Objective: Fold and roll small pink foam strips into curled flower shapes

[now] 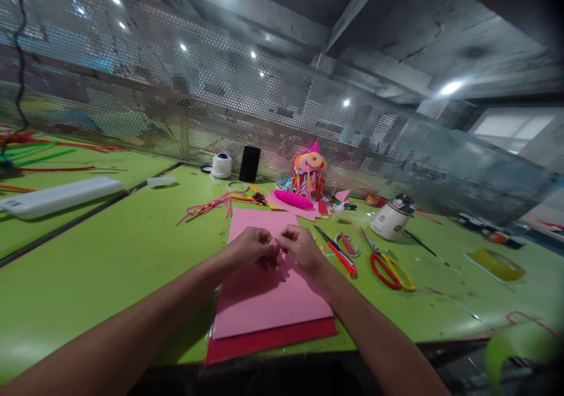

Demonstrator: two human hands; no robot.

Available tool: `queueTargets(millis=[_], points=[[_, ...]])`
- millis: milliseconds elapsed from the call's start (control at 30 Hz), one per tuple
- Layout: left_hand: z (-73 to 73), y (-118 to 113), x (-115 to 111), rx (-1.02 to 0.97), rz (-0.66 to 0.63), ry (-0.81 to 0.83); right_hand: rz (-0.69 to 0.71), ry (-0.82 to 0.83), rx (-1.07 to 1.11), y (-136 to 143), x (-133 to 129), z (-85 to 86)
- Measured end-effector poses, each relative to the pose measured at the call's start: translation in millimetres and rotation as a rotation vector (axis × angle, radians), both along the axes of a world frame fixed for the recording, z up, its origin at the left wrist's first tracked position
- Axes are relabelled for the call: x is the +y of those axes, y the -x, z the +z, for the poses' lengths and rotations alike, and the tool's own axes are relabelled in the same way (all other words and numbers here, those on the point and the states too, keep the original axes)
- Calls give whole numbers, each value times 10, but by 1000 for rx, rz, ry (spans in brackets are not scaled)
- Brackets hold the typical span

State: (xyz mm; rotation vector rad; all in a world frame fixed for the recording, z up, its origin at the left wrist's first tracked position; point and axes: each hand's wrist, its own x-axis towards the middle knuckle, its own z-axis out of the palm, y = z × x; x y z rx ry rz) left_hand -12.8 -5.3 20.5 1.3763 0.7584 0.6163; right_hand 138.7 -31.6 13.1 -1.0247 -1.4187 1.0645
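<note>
Over a stack of pink paper sheets (273,311), my left hand (253,248) and my right hand (302,248) meet fingertip to fingertip. Both are closed in a pinch on a small pink piece (273,241), probably paper, mostly hidden by the fingers. A red sheet (273,338) sticks out beneath the pink ones at the table's front edge. Right of my right hand lie a red-and-black utility knife (339,254), a roll of tape (352,246) and scissors (390,269) with one red and one yellow handle.
Behind the paper are a bright pink bundle (293,200), a fringed colourful figure (311,170), a black phone (249,164) standing upright and pink cords (207,209). A white pot (392,218) stands right, a white power strip (66,197) left. A perforated metal screen (264,108) borders the green table.
</note>
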Motion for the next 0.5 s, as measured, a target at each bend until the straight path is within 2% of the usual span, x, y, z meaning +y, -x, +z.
queueTargets(millis=[133,233,333,500], points=[[7,6,3,-13,39,-8,-64,-1,9,28,-12,25],[25,23,1,9,57,-33,-13,-2,-42,19,-14,78],[35,26,-6,25,21,-36,-21,-9,-77,23,-17,89],[-20,3,16,-20,-73,-4,-99,10,-12,57,2,-7]])
